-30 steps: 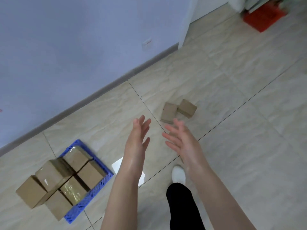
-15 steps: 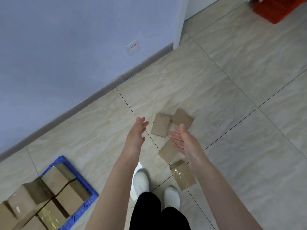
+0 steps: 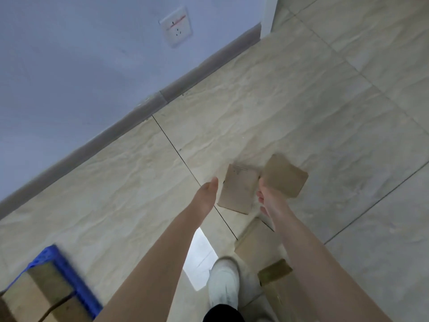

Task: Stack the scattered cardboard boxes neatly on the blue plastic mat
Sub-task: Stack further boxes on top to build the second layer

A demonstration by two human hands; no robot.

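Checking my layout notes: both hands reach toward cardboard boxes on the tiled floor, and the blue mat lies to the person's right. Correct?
No: the head view shows the blue mat at the person's left, not right. The left hand and right hand do reach toward cardboard boxes on the tiled floor.

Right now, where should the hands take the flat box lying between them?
I'd clamp its two long side edges, one hand per side, from above: the flat box lies flat on the floor, with the left hand and right hand flanking it.
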